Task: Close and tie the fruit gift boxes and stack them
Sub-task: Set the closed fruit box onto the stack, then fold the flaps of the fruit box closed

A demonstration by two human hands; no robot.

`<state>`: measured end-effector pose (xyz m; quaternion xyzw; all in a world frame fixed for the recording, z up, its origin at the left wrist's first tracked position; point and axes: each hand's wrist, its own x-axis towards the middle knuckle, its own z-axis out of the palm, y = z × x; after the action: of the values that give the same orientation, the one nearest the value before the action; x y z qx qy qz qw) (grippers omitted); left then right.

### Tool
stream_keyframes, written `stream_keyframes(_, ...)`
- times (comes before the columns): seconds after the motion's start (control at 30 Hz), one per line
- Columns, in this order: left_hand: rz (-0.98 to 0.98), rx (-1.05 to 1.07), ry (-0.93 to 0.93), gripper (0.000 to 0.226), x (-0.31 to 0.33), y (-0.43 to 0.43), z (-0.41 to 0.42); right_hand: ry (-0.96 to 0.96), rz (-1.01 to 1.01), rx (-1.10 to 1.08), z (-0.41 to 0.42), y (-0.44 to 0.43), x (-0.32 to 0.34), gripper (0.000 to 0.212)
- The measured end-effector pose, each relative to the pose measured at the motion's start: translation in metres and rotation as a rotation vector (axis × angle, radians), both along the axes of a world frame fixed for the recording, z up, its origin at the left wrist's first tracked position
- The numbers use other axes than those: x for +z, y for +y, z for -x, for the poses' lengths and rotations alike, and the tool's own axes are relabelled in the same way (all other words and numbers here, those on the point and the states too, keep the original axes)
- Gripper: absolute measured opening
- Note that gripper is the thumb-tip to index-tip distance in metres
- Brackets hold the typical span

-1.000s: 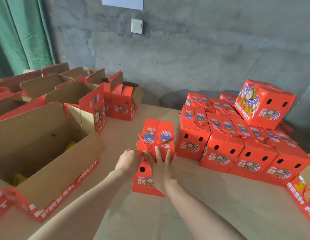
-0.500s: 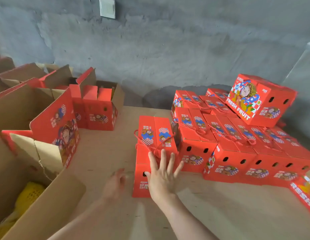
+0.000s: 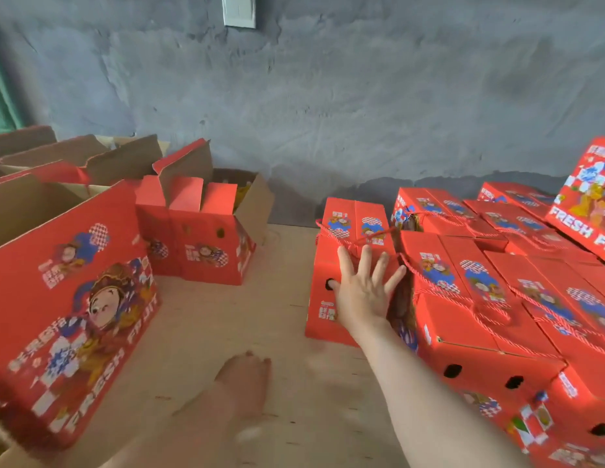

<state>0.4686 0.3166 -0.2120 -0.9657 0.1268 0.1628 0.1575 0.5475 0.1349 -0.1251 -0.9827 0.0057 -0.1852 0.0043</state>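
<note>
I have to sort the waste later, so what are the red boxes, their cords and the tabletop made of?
Boxes: likely cardboard, printed red outside; open flaps show plain brown inside.
Cords: twisted red rope; the fibre can't be told.
Tabletop: looks like bare plywood or board, pale brown and matte.

Wall (image 3: 362, 96): rough grey plaster, upper frame.
Switch plate (image 3: 239, 10): white, top centre, on the wall.
Worktop (image 3: 226, 315): light-brown board, lower centre.
</note>
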Motion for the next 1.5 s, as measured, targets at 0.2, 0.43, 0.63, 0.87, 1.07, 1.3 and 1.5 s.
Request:
stream_keyframes(0.2, -0.033, -0.105, -0.011, 0.028, 0.012, 0.000, -0.010, -0.023, -0.181, -0.024, -0.046, -0.006, 0.003, 0.078)
stream_keyframes(0.43, -0.016, -0.042, 0.026, 0.027, 0.012, 0.001, -0.019, -0.040, -0.040, 0.157, -0.026, 0.011, -0.036, 0.085)
stream_keyframes(0.63, -0.040, -0.118, 0.041, 0.036, 0.010, 0.012, -0.013, 0.079, 0.066, 0.086, -0.048, 0.005, -0.017, 0.071)
stream_keyframes(0.87, 0.063, -0.075, 0.093, 0.047, 0.018, 0.026, -0.007, 0.274, 0.080, 0.022, -0.089, 0.002, 0.016, 0.077)
stream_keyframes(1.07, 0.164, 0.014, 0.141, 0.051, 0.029, 0.040, -0.003, 0.391, 0.068, 0.092, -0.071, 0.022, 0.025, 0.074)
stream_keyframes(1.3, 0.176, 0.448, 0.080, 0.089, 0.010, 0.063, 0.009, 0.409, -0.033, 0.651, 0.004, 0.141, -0.016, 0.074)
stream_keyframes(1.5, 0.117, 0.383, 0.056, 0.089, 0.009, 0.092, -0.005, 0.409, -0.116, 0.559, -0.037, 0.204, -0.028, 0.069)
